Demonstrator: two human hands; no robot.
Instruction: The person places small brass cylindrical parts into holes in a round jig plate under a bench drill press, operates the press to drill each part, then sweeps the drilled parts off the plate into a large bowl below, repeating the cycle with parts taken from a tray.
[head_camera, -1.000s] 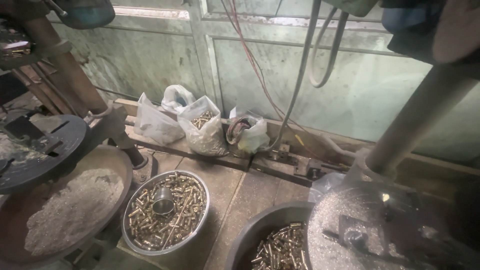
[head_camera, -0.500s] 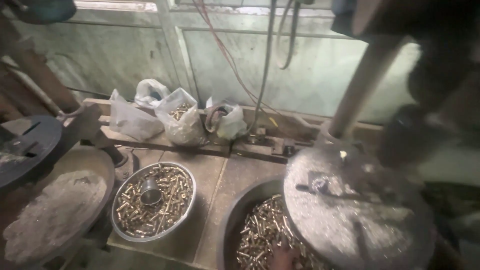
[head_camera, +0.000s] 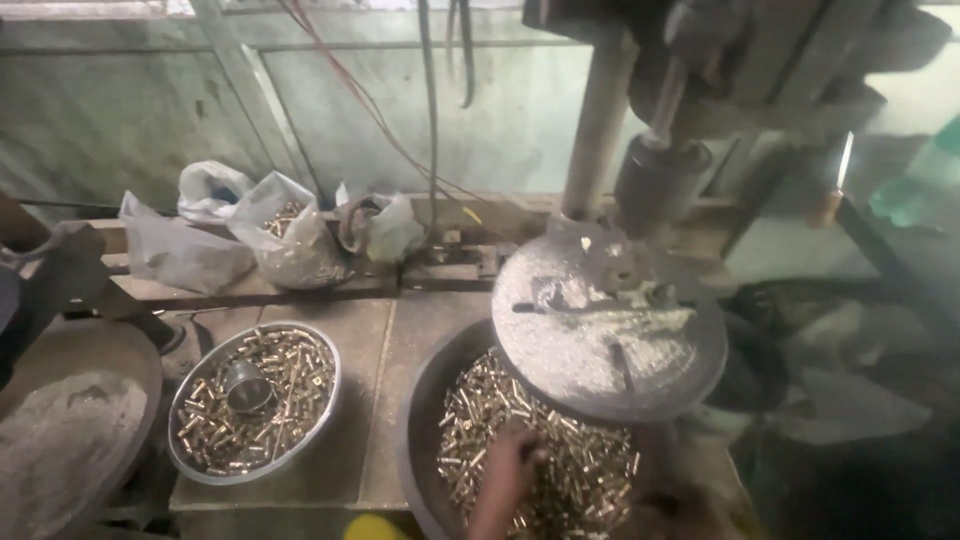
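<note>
Grey workbench (head_camera: 385, 400): steel bowl (head_camera: 190, 462), dark basin (head_camera: 420, 440), plastic bags (head_camera: 290, 245).

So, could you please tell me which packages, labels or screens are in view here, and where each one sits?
Crumpled clear plastic bag of small brass parts: back ledge, open top.
Flatter whitish plastic bag: far left of it.
White knotted plastic bag: behind those two.
Clear plastic bag with dark contents: right of them.
No labels or screens visible.
</note>
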